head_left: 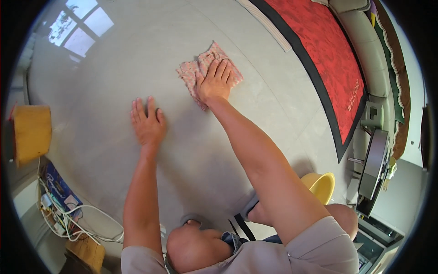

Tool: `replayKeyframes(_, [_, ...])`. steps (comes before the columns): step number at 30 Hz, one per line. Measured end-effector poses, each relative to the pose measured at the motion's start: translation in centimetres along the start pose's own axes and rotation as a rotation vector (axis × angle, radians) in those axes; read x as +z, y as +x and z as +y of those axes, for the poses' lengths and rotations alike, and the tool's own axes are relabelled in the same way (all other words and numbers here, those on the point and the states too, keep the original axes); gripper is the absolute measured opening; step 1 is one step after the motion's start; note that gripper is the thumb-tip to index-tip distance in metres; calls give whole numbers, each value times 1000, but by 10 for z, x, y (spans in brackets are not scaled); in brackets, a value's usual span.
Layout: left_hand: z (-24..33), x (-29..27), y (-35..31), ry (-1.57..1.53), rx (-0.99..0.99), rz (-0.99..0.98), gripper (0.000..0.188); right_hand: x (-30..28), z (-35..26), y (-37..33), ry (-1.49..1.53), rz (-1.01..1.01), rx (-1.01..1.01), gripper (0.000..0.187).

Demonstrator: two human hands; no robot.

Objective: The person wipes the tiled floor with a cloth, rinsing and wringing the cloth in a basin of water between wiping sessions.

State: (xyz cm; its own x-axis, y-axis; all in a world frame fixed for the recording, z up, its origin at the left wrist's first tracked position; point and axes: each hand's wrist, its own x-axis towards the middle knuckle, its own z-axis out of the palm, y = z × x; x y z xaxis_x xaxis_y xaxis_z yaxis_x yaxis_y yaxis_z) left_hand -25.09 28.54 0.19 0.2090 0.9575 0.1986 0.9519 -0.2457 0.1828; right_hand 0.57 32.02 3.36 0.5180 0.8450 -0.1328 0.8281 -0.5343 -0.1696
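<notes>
A pink patterned cloth (pixel 190 73) lies spread and wrinkled on the pale grey tiled floor (pixel 114 73). Pressing on it from above is my right hand (pixel 215 83), its fingers stretched flat across the fabric. The cloth's edges stick out on both sides of the hand; the part beneath the palm is hidden. To the left and a little nearer, my left hand (pixel 149 124) rests palm down on the bare floor with fingers spread, holding nothing. Both forearms reach forward past my bent knees.
A yellow basin (pixel 319 186) stands by my right arm. Far right lie a red mat (pixel 315 41) with a black border and a grey sofa (pixel 372 68), with a dark table (pixel 373 169) nearer. At left are a wooden stool (pixel 33 133) and tangled white cables (pixel 86 208).
</notes>
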Motion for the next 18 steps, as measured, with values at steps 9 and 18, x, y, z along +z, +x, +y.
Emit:
replayKeyframes(9, [-15,-13,7,-130,44,4,51,15,75,-139,41,-49,-9,91])
replayKeyframes(18, [-58,-33,-53,-334,-97,104,48,28,-18,-138,-52,114,-312,83])
